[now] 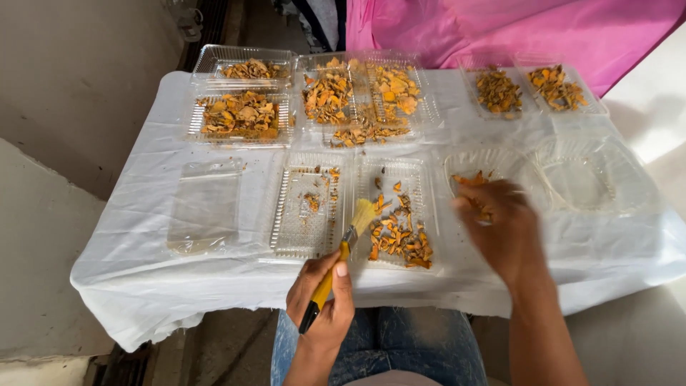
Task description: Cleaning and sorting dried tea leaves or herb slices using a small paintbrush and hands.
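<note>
My left hand point(323, 297) grips a small brush point(341, 251) with a yellow and black handle; its pale bristles rest on the edge of a clear plastic tray point(414, 173) that holds orange dried pieces point(400, 236). My right hand point(500, 225) is blurred, fingers curled over orange pieces point(468, 179) at the near rim of a round clear container point(500, 161). Whether it holds any piece is unclear. Left of the brush lies a second clear tray point(296, 229) with a few orange bits.
A table under white plastic sheet point(143, 264) carries several clear trays of orange pieces at the back point(239, 114), point(368, 96), point(525, 89). A flat clear lid point(207, 207) lies left, an empty clear container point(597, 175) right. Pink cloth point(543, 28) hangs behind. Grey wall on the left.
</note>
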